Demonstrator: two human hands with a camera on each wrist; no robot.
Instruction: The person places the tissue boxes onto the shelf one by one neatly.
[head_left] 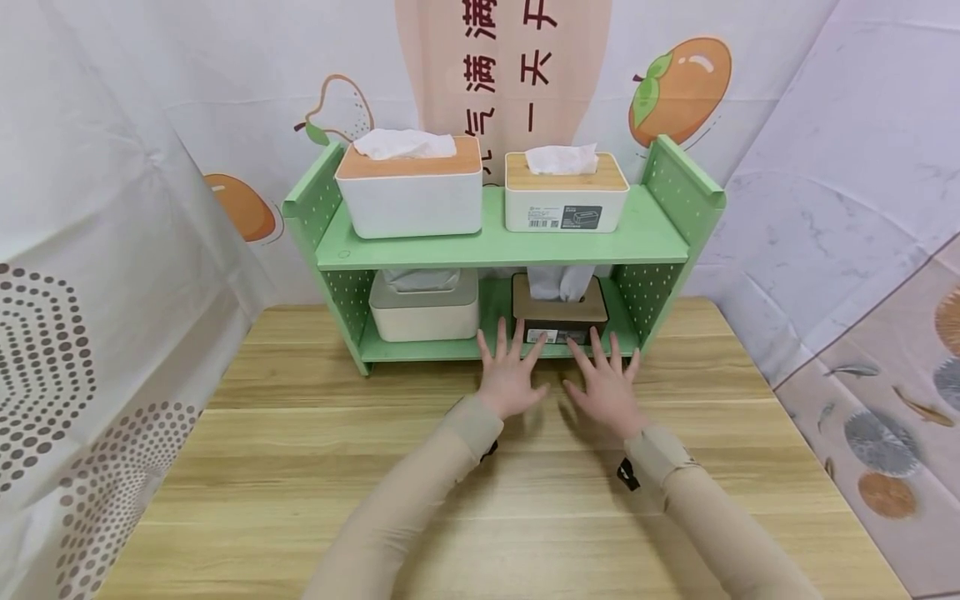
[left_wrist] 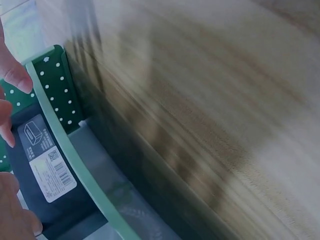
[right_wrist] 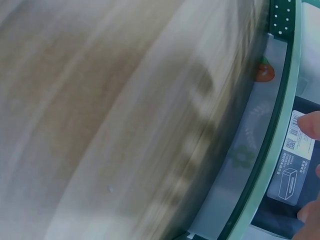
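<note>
On the lower right of the green shelf stands a dark tissue box with a brown lid, white tissue rising from its slot. In the head view my left hand is spread with straight fingers before its left front corner. My right hand, likewise spread, reaches toward its front right side. Both wrist views show the box's labelled dark front with fingers close by; whether they touch it I cannot tell. Neither hand grips anything.
The two-tier green shelf stands at the back of the wooden table. Above are a large white tissue box and a smaller one with a wooden lid. A beige tissue box with a grey lid sits lower left.
</note>
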